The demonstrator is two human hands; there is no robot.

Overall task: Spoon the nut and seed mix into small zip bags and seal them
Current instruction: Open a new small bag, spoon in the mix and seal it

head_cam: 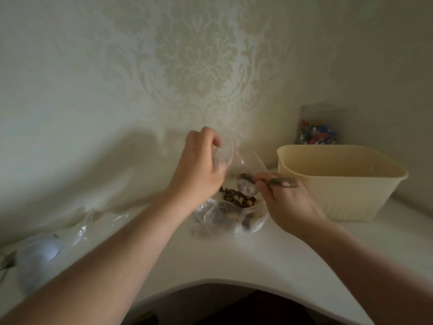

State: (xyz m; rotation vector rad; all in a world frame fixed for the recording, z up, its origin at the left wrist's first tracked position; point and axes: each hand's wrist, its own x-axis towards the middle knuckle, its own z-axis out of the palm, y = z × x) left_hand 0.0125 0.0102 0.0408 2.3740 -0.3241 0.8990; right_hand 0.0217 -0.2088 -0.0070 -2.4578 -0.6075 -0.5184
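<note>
The nut and seed mix [237, 200] sits heaped in a large clear bag [225, 216] that rests on the white table [234, 259], just in front of the patterned wall [196, 62] and left of the cream tub [339, 184]; the bag's mouth gapes upward. Directly above the mix hangs the metal spoon [248, 184], bowl toward the left and handle running off to the right, so its long axis lies roughly level across the bag; the bowl looks empty, though blur makes that uncertain. The right hand [288, 202] pinches the handle between thumb and curled fingers, wrist to the right of the mix and nearest to it; a short dip downward would likely load the spoon. Above and left of the mix, the left hand [199, 167] holds a small zip bag [225, 156] raised off the table, fingers curled round its upper edge; whether the mouth is held wide cannot be told. The forearm slopes up from the lower left. Far left of the mix lie more clear bags [89, 226]; behind the tub stands a jar of coloured items [318, 130].
</note>
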